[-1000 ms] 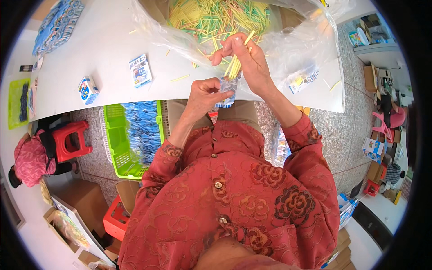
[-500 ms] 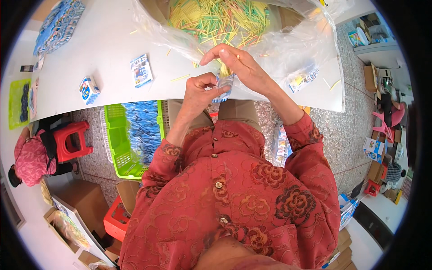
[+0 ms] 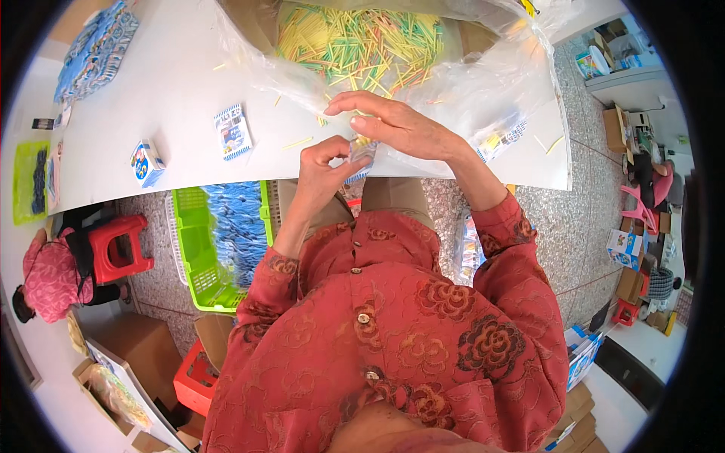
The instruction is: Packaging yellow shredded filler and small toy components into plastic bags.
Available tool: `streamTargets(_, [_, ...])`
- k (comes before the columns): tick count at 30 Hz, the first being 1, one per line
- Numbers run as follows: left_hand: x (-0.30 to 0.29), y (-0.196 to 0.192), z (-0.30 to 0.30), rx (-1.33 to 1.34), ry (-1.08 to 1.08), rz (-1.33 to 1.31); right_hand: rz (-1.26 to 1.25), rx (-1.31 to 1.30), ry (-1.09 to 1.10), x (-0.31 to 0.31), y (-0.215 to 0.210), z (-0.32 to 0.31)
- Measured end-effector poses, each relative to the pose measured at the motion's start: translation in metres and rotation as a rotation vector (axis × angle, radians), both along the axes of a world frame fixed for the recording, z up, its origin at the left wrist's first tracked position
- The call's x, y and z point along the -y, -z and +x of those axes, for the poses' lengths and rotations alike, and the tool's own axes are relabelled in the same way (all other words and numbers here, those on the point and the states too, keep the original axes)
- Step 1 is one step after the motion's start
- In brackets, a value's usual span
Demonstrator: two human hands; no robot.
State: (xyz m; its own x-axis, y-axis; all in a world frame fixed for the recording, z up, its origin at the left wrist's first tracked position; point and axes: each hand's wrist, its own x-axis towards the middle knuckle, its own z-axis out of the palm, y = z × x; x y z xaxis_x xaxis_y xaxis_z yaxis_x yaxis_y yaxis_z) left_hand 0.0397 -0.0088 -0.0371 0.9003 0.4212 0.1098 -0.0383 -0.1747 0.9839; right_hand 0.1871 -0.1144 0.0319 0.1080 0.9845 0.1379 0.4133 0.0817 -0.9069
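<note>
In the head view, a small blue-and-white box (image 3: 362,153) is gripped upright, long axis toward the table's far edge, by the left hand (image 3: 321,170), while the right hand (image 3: 393,124) is cupped over its top, hiding it, before a clear bag of coloured sticks (image 3: 362,45) on the white table (image 3: 174,90).

1. Just beyond my hands, I see a glossy, crinkled clear plastic bag (image 3: 483,83).
2. Under it, a smooth matt white table (image 3: 151,90).
3. Below my left hand, a ribbed green plastic basket (image 3: 198,249).
</note>
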Motion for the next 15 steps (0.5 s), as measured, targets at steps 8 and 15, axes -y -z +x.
streamTargets(8, [-0.009,0.001,-0.008,0.097,-0.035,-0.079,-0.103,-0.060,0.250,-0.008,0.026,0.081])
streamTargets(15, [-0.014,0.000,-0.009,0.131,-0.046,-0.122,-0.170,1.121,0.297,-0.027,0.095,0.111])
